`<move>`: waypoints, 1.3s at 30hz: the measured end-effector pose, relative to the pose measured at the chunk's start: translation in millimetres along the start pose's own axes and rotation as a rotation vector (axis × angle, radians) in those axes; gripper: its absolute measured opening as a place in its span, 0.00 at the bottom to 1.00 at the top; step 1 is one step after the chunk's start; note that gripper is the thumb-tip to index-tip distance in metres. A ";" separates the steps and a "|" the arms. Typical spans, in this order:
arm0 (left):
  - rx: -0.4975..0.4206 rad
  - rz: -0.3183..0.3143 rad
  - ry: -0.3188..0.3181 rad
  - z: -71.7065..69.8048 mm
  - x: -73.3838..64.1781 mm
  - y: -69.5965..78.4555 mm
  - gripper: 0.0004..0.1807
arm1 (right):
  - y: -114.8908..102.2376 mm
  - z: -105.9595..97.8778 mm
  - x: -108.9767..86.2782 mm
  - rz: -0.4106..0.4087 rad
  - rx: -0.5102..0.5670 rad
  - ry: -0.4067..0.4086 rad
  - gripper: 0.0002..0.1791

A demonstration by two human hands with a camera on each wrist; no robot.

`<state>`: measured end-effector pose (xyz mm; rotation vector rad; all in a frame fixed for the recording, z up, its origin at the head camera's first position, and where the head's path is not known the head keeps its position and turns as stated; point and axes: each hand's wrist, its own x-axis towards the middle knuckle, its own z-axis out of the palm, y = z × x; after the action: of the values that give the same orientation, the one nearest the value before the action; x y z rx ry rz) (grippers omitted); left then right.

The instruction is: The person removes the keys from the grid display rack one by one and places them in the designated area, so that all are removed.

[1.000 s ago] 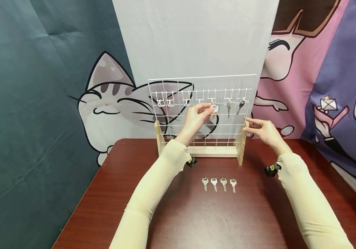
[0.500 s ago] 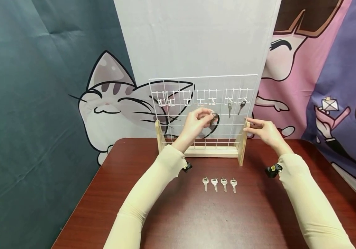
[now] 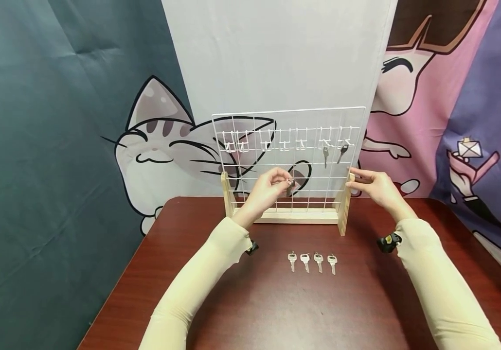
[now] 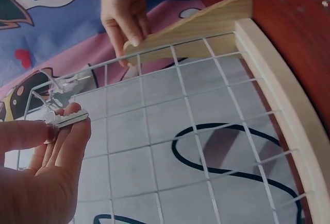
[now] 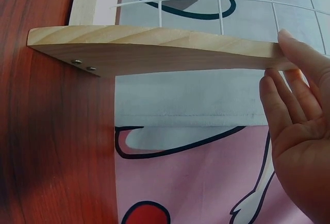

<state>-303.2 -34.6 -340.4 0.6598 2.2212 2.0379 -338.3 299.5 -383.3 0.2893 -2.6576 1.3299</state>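
Between thumb and fingers, my left hand (image 3: pixel 265 192) pinches a silver key (image 4: pixel 73 118) in front of the white wire grid rack (image 3: pixel 289 110). My right hand (image 3: pixel 379 190) grips the top of the rack's right wooden upright (image 5: pixel 170 49), thumb on one side and fingers on the other. Two keys hang from hooks at the rack's right: a silver key (image 3: pixel 326 154) and a darker-looking key (image 3: pixel 343 152). Further left, several white hooks (image 3: pixel 266 146) hold nothing. On the table in front of the rack lies a row of several silver keys (image 3: pixel 305 261).
The rack stands on a reddish-brown table (image 3: pixel 250 311) on a wooden base bar (image 3: pixel 296 218). Behind it hang printed cloths, one with a cartoon cat (image 3: pixel 158 160). Black wrist cameras (image 3: pixel 389 242) sit at both cuffs.
My left hand has drawn down and left from the hook row, carrying the key with it. The right hand stays on the upright, and the hanging keys and the row remain in place.
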 end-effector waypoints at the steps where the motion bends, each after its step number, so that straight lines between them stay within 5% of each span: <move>1: 0.005 -0.005 -0.002 -1.2 -2.7 -2.0 0.05 | 0.1 0.0 0.2 -0.006 -0.004 -0.003 0.34; 13: 0.005 -0.062 -0.010 -16.5 -17.8 -18.7 0.04 | -7.0 -5.8 12.1 -0.034 -0.024 0.021 0.33; 24: 0.126 -0.089 -0.070 -20.7 -43.5 -38.6 0.02 | -4.0 -2.8 5.6 -0.005 0.046 -0.007 0.33; 39: -0.001 -0.212 -0.175 -17.9 -68.2 -67.8 0.06 | 1.3 -1.1 0.4 0.008 0.093 -0.016 0.33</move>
<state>-265.4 -77.4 -419.8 0.5527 2.0929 1.8073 -338.9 301.2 -383.6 0.3018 -2.6169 1.4624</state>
